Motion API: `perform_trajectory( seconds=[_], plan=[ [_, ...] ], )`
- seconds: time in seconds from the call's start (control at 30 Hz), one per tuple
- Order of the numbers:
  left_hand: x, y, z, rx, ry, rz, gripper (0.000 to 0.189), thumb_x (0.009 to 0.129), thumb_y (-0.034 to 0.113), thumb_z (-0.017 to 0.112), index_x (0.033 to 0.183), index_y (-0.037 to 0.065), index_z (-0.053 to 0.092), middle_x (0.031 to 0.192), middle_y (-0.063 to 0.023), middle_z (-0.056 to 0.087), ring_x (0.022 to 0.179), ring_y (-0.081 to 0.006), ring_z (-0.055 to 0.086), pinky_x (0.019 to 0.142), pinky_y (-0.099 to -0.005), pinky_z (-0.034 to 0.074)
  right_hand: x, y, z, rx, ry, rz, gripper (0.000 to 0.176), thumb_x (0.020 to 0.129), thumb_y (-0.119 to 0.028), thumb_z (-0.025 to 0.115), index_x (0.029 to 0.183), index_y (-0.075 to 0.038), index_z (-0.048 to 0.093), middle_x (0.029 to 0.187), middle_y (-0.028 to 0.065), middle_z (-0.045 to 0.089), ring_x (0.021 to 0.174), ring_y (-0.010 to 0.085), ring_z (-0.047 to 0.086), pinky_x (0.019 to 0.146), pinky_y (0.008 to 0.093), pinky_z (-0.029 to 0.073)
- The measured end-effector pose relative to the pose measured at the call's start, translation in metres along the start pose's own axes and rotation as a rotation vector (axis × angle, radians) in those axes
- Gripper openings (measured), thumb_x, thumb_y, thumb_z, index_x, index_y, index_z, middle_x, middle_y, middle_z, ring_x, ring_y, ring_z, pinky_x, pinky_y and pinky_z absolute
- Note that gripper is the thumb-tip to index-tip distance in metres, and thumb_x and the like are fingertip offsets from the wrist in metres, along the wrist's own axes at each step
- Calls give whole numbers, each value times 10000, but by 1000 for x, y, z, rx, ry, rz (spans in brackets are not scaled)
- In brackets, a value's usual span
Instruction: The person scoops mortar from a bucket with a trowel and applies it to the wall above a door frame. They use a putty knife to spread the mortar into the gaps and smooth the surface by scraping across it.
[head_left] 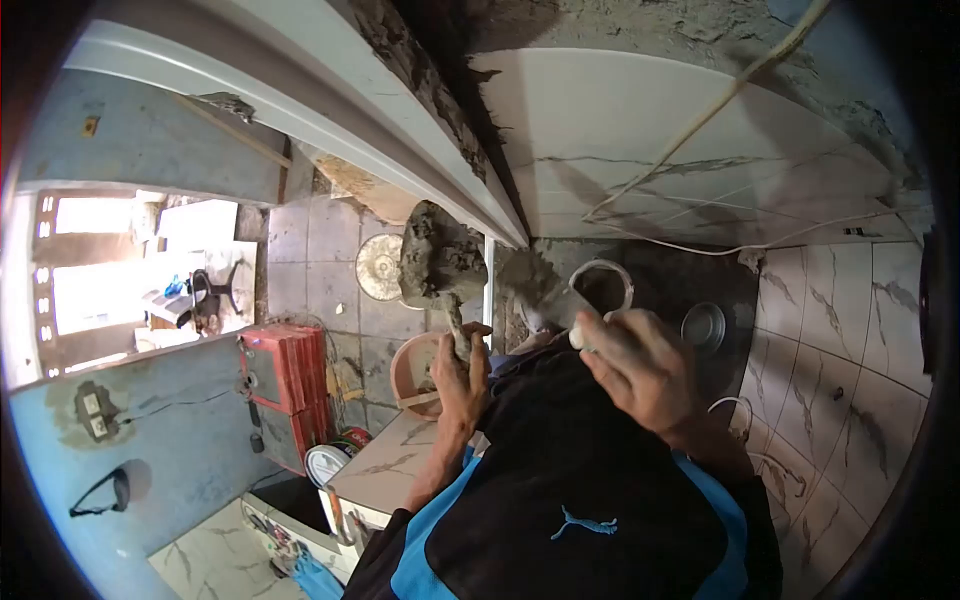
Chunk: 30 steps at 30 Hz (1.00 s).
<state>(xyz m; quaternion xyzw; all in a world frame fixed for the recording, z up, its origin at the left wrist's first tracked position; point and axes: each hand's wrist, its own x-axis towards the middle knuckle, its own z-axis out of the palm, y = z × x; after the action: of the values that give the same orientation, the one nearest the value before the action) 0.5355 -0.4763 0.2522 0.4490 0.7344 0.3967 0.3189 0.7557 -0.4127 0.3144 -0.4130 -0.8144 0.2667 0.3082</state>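
My left hand [460, 380] is closed round the handle of a mortar-covered tool [440, 255]. A thick lump of wet grey mortar covers the tool's head, beside the white frame [400, 130]. Further right, my right hand [640, 368] grips a trowel by its pale handle [577, 336]. The trowel's grey blade [532, 277] points up and left toward the frame, slightly blurred, with a gap between it and the mortar-covered tool.
A bucket [628, 290] and a round metal container [703, 327] stand on the floor at right. Left are a pinkish basin [404, 378], a round plate-like object [380, 268] and red boxes [285, 368]. A cable [690, 128] crosses the marbled wall tiles [590, 110].
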Motion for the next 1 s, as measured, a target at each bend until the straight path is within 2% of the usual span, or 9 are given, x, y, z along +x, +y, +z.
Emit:
perform_trajectory(
  seconds=[0.07,0.23,0.3,0.33,0.5,0.67,0.73,0.9,1.0],
  plan=[
    [-2,7,4,5,7,-13,126,925,114,536,951,-2,580,605,-45,533,495,-89,486,468,-270,385,-2,-8,6,-283,42,-159,474,748,-110,706,1208,-153,599,951,85,552,734,195,562,645,313,489],
    [-11,-11,13,167,110,75,125,902,101,557,935,-18,544,721,-167,605,630,-289,608,583,-365,465,10,-8,20,-554,-18,-317,498,773,-122,607,1265,-191,571,953,65,552,774,187,535,645,279,478],
    [-14,-5,13,184,98,47,129,896,100,563,934,-21,536,749,-190,608,675,-332,607,609,-381,466,17,-12,26,-596,-28,-359,519,780,-120,564,1293,-188,546,957,66,557,751,182,519,635,273,471],
    [-15,-1,13,204,81,18,136,890,99,569,932,-23,528,776,-212,610,721,-375,605,635,-397,468,17,-11,30,-649,-83,-385,533,852,-152,532,1371,-84,431,992,123,560,785,189,538,644,296,476],
    [-17,4,19,189,148,30,149,888,121,569,916,-23,540,790,-200,607,684,-354,588,616,-394,449,13,-23,44,-833,-85,-370,519,864,-158,511,1358,-21,425,967,151,564,759,201,548,601,275,474],
    [-18,0,20,157,133,17,147,886,116,574,916,-15,513,791,-191,610,691,-352,599,622,-392,461,6,-10,47,-799,-97,-350,503,870,-165,513,1356,-59,441,976,136,577,765,190,559,603,294,478],
    [-16,0,20,83,84,-83,145,891,114,562,920,-15,504,800,-185,621,696,-341,605,630,-394,463,3,1,46,-771,-87,-340,500,869,-166,515,1355,-71,446,978,130,579,765,189,561,606,296,476],
    [-12,2,18,138,26,-42,146,888,106,556,930,-21,499,816,-182,631,716,-338,616,642,-395,468,-2,4,18,-634,-87,-242,503,862,-169,524,1361,-162,460,979,103,574,758,178,559,592,281,455],
    [-12,1,21,170,6,16,147,881,100,564,930,-23,500,815,-187,627,721,-347,614,644,-400,467,3,0,15,-637,2,-291,512,859,-170,527,1366,-187,458,977,94,571,771,170,547,595,280,450]
  ],
)
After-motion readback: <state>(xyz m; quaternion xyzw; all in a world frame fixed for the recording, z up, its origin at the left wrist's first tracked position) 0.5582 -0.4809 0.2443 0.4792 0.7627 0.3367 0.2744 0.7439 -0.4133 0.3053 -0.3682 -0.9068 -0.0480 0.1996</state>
